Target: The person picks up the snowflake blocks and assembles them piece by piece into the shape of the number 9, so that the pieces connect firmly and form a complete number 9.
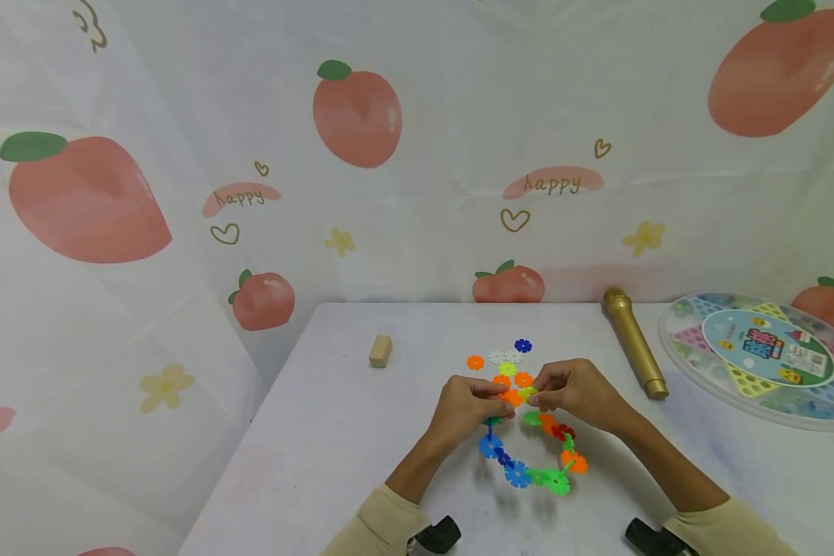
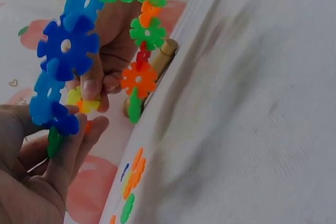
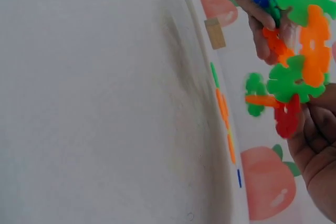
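A chain of snowflake discs (image 1: 517, 474), in blue, green, orange and red, hangs in a loop below both hands. My left hand (image 1: 467, 408) pinches its left end, near a green disc (image 2: 54, 141) and an orange disc (image 1: 510, 398). Opposite it, my right hand (image 1: 578, 392) pinches a yellow disc (image 2: 79, 98) between thumb and finger. In the left wrist view the yellow disc meets the orange one; fingers partly hide the joint. The chain's other end, a green disc (image 1: 532, 418), dangles free below the right hand.
Loose discs lie beyond the hands, among them an orange disc (image 1: 476, 362) and a dark blue disc (image 1: 523, 345). A wooden block (image 1: 381, 351) is at the back left. Rightward are a gold microphone-shaped stick (image 1: 635, 344) and a round clear case (image 1: 709, 386) with a printed label.
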Demonstrator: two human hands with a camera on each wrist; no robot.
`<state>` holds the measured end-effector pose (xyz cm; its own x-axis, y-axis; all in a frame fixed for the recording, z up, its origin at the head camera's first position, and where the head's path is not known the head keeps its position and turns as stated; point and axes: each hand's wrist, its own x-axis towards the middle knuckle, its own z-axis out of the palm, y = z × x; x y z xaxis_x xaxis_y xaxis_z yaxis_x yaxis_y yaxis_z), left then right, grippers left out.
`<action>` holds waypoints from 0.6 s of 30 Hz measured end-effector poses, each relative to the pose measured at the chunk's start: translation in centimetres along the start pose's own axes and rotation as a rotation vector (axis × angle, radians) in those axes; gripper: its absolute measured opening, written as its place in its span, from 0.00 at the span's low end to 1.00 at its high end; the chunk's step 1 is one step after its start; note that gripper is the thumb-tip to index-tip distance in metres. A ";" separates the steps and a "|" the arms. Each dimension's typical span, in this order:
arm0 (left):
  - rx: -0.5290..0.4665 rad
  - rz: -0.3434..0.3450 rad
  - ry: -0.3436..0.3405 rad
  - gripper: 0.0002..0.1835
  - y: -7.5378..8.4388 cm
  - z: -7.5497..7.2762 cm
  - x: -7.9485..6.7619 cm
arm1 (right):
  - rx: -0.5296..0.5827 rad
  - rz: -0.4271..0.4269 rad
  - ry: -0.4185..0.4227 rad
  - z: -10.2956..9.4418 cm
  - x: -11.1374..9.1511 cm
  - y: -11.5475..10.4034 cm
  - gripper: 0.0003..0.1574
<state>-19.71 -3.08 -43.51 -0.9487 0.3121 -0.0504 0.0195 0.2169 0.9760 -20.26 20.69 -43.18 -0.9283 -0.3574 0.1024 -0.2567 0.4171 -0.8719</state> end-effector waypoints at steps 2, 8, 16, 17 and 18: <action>0.005 0.005 -0.001 0.14 0.0 0.0 0.0 | -0.004 0.002 -0.002 0.0 0.0 0.0 0.06; -0.015 0.013 -0.017 0.15 0.1 0.0 0.2 | -0.023 0.002 -0.001 -0.1 0.0 -0.1 0.07; -0.065 0.001 -0.018 0.16 -0.3 0.0 0.4 | -0.026 -0.009 -0.012 0.0 0.2 0.1 0.06; -0.060 0.002 -0.014 0.16 -0.4 0.0 0.4 | -0.041 -0.008 -0.012 0.0 0.3 0.2 0.06; -0.056 0.004 -0.009 0.16 -0.4 0.0 0.4 | -0.063 -0.007 -0.011 0.0 0.3 0.3 0.07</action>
<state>-20.08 -3.02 -43.90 -0.9458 0.3210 -0.0484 0.0051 0.1640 0.9864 -20.57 20.67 -43.39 -0.9234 -0.3698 0.1032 -0.2803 0.4657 -0.8394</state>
